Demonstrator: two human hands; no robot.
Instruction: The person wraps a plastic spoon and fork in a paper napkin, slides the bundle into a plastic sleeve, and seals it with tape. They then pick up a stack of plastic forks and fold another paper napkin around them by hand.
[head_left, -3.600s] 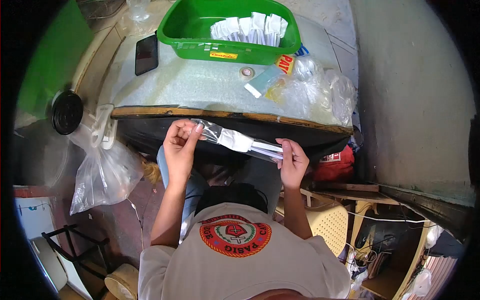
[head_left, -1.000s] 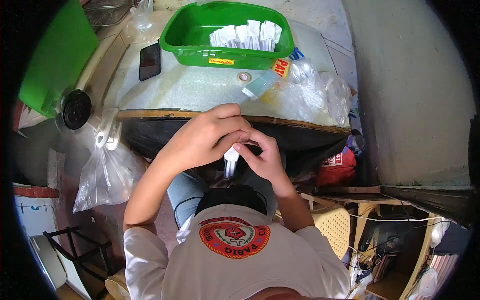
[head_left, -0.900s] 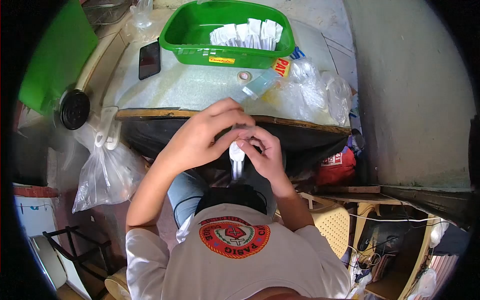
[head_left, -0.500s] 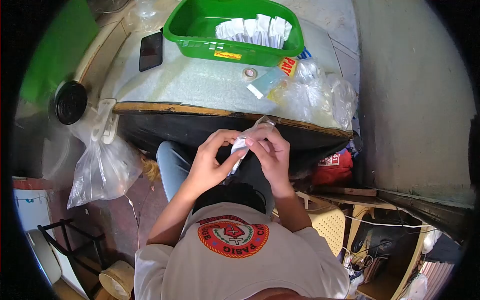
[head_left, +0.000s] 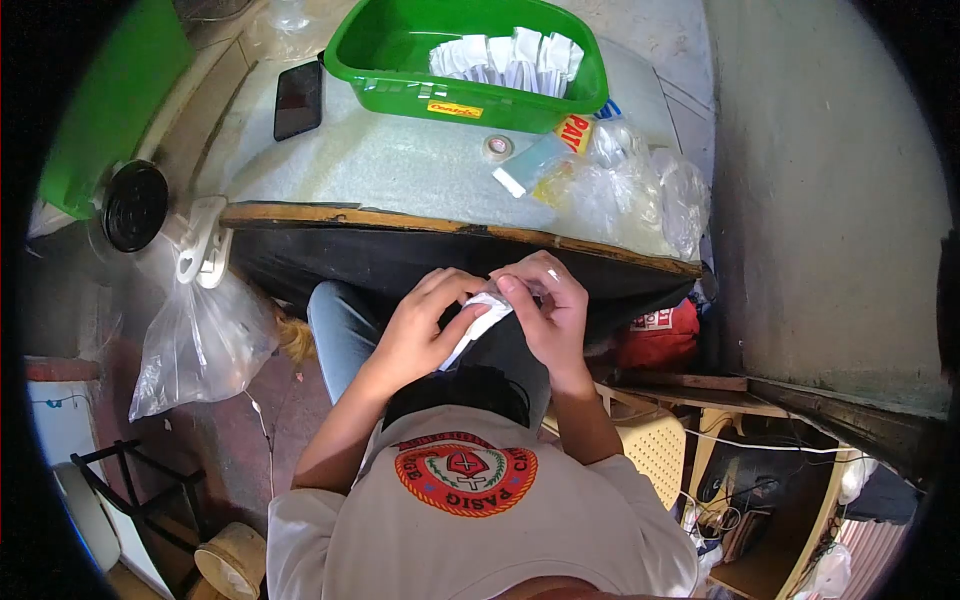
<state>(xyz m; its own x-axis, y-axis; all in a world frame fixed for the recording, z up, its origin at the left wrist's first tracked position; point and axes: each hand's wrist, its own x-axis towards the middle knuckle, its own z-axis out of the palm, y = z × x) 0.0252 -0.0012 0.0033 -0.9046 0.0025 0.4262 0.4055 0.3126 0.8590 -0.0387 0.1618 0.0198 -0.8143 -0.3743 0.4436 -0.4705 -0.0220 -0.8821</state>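
Note:
Above my lap, just short of the table's front edge, my two hands work close together on one thing. Between the thumb and fingers of my left hand (head_left: 425, 322) is a slim white folded packet (head_left: 475, 329), its lower end pointing down toward my waist. My right hand (head_left: 548, 308) is closed, pinching clear plastic film at the packet's upper end; the fingers partly hide this film. On the table, a green basin (head_left: 400, 92) contains several similar white folded packets (head_left: 510, 62), standing in a row at its right side.
A black phone (head_left: 298, 101) and a small tape roll (head_left: 497, 147) lie on the table (head_left: 370, 165). Clear plastic bags (head_left: 620, 180) are heaped at its right. Another plastic bag (head_left: 200, 350) hangs at the left. The wooden edge (head_left: 400, 219) runs before my hands.
The white packet has tilted and come further into view below my fingers. My right hand has closed over the plastic film that stuck up above the fingers before.

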